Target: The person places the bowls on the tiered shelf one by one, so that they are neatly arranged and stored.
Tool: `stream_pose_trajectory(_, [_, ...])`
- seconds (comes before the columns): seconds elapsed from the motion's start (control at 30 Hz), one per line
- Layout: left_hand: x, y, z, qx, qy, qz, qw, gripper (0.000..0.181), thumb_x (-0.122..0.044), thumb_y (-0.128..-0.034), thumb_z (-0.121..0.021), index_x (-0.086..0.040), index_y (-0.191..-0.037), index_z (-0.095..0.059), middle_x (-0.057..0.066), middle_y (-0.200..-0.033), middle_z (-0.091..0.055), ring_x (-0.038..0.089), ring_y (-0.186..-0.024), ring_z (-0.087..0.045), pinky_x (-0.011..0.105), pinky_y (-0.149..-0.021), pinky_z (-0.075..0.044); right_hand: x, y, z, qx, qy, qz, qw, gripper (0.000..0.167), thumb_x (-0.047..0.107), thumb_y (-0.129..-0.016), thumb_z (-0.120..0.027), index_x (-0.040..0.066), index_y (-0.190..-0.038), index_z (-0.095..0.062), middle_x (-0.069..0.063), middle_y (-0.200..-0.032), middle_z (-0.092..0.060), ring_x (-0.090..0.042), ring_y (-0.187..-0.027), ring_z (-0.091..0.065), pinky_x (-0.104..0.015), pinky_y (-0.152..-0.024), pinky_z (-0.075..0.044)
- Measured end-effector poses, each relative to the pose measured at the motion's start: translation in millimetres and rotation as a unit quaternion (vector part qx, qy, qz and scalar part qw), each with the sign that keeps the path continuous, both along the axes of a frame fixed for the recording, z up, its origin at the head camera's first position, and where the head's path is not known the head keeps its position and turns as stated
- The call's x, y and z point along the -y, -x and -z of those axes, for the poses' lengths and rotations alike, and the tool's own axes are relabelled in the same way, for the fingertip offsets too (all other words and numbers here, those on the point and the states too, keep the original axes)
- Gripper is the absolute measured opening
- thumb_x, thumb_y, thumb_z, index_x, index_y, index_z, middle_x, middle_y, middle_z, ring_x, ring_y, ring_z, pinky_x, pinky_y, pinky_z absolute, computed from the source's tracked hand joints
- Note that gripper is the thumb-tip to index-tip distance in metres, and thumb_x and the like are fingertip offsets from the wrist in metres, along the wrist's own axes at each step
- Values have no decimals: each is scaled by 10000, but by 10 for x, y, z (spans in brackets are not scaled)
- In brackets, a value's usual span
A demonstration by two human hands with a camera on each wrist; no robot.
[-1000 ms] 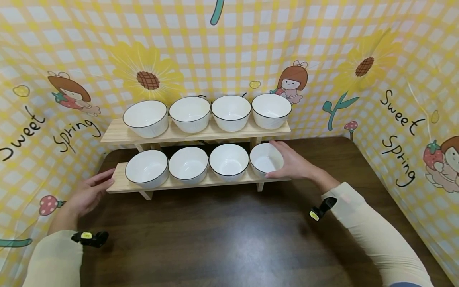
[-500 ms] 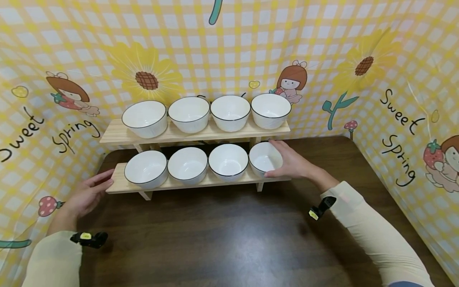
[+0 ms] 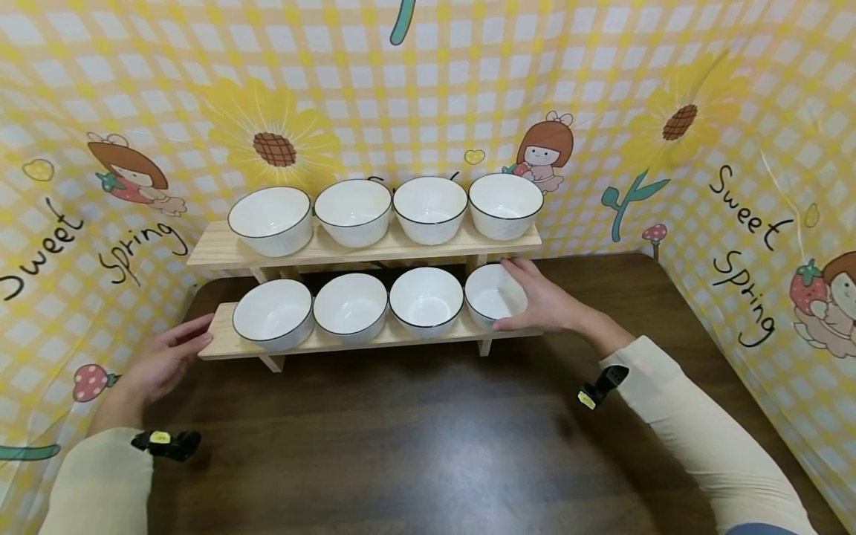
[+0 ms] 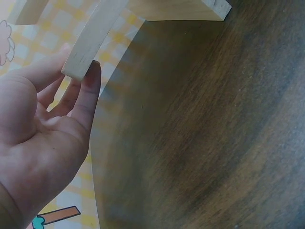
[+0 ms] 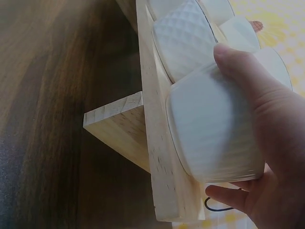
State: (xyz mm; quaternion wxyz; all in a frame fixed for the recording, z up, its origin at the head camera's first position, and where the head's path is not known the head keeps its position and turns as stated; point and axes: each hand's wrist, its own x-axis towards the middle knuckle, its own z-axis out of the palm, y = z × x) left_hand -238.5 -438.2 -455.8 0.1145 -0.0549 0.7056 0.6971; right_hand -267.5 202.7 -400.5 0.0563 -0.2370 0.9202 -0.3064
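A two-tier wooden shelf bears white bowls with dark rims, a row on each tier. My left hand pinches the left end of the lower plank; in the left wrist view the plank's end sits between thumb and fingers. With my right hand I grip the rightmost lower bowl, which stands on the plank. Seen from the right wrist, my thumb lies over that bowl's ridged side, and the fingers go round behind it, partly hidden. A neighbouring bowl is just to its left.
The shelf stands on a dark brown wooden table. Checked yellow cloth walls with printed flowers and figures close in the back and both sides. The upper row of bowls stands behind and above the lower one.
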Motion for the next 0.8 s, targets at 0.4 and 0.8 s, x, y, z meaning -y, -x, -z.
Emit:
stream_pose_trajectory(0.4, [11, 4, -12, 31, 155, -8, 9999, 492, -157, -987, -691, -237, -1461, -583, -267, -1090, -623, -49, -956, -631, 155, -802, -530, -1, -3, -7, -38, -115, 17, 9999, 1201, 427, -754, -902, -38, -1600, -187, -265, -1606, -200, -417, -1423, -330, -568, -1128, -351])
stream_pose_trajectory(0.8, [-24, -6, -42, -153, 1921, 220, 9810, 694, -343, -1007, -652, -93, -1585, -361, -103, -1361, -491, -142, -975, -550, 100, -817, -488, -135, -121, -88, -391, -238, 110, 9989, 1159, 410, -809, -872, -14, -1614, -153, -239, -1647, -146, -427, -1505, -160, -621, -1146, -280])
